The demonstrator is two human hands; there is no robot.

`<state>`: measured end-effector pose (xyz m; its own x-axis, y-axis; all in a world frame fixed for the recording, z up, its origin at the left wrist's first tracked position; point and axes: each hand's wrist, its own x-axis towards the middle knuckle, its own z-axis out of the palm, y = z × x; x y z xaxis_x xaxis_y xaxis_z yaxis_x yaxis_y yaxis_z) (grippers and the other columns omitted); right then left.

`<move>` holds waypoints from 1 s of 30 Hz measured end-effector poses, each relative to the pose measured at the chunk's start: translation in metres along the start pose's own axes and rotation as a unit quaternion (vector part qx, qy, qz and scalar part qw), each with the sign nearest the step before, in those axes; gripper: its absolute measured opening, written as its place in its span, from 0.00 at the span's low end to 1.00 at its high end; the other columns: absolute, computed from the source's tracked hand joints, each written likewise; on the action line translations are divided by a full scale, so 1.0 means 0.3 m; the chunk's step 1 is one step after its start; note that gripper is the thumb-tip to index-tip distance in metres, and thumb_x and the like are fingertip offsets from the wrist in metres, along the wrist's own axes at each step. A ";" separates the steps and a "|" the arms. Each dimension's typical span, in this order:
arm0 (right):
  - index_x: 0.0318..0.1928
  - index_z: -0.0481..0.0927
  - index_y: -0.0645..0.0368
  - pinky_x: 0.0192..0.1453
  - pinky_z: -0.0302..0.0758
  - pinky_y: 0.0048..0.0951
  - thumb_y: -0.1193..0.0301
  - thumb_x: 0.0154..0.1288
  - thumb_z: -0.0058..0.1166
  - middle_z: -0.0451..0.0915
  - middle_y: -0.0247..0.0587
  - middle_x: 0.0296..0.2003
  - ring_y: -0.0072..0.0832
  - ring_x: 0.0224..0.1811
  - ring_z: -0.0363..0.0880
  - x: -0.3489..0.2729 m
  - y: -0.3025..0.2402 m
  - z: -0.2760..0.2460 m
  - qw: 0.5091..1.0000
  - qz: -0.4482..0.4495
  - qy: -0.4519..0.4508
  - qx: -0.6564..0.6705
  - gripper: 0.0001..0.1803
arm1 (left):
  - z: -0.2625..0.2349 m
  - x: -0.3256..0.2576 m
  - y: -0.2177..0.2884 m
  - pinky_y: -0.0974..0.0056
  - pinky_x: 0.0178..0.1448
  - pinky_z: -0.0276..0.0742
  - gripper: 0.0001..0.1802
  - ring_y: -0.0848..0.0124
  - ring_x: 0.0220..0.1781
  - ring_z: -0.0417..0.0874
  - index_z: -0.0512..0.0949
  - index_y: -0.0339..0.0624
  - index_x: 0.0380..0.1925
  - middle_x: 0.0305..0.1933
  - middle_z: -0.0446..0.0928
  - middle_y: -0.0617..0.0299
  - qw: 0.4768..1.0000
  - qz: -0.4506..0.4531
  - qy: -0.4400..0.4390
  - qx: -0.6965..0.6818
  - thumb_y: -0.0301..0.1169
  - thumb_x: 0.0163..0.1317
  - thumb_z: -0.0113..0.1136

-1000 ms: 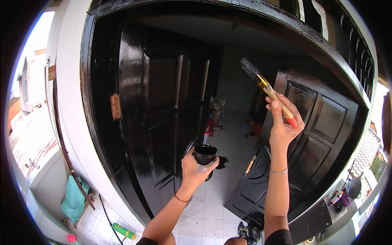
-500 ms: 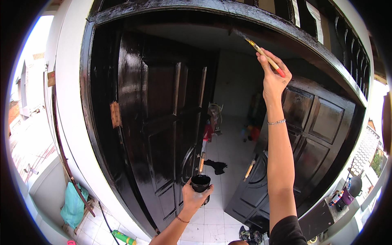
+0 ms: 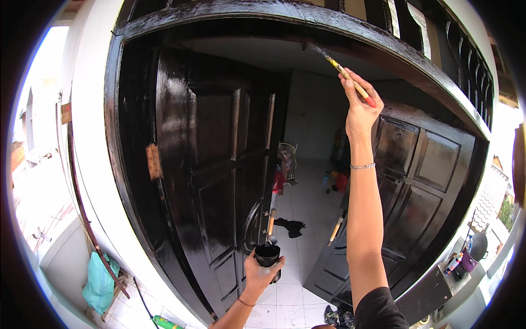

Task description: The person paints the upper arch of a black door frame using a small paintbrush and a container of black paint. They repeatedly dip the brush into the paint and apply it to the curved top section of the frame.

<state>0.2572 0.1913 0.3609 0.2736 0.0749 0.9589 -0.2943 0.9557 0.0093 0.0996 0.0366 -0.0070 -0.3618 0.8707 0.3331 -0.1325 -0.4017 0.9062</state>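
High up, my right hand (image 3: 361, 101) grips a paintbrush (image 3: 350, 78) with a wooden, red-ended handle. Its bristles touch or come close to the underside of the dark door frame's top beam (image 3: 263, 28). Low in the middle, my left hand (image 3: 264, 271) is wrapped round a small black cup (image 3: 268, 253) with dark liquid in it, likely paint. To the left of the cup stands a glossy black panelled door leaf (image 3: 213, 115). A second, duller leaf (image 3: 422, 159) hangs open on the right, behind my raised forearm.
Both leaves have wooden handles, one (image 3: 335, 230) on the right leaf. A black cloth (image 3: 290, 226) lies on the white tiled floor (image 3: 290, 307) inside. Outside left are a teal bag (image 3: 101, 282) and a green bottle (image 3: 166, 322). A dark cabinet (image 3: 427, 296) with a pan stands at right.
My right hand and the brush have shifted slightly left along the top beam. The left hand with the cup sits slightly lower in view.
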 end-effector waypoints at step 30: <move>0.67 0.72 0.76 0.72 0.81 0.38 0.64 0.84 0.50 0.80 0.64 0.60 0.42 0.62 0.83 -0.173 -0.031 0.101 0.940 -0.111 0.322 -0.025 0.25 | -0.028 0.005 0.017 0.67 0.44 0.82 0.16 0.74 0.36 0.86 0.83 0.38 0.39 0.36 0.87 0.62 0.997 -0.077 0.018 -0.010 0.23 0.53 0.81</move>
<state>0.2181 0.1699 0.3196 0.8250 0.0142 0.5650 -0.1265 0.9790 0.1601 0.0908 0.0336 -0.0040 -0.3696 0.9114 0.1811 -0.2063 -0.2705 0.9404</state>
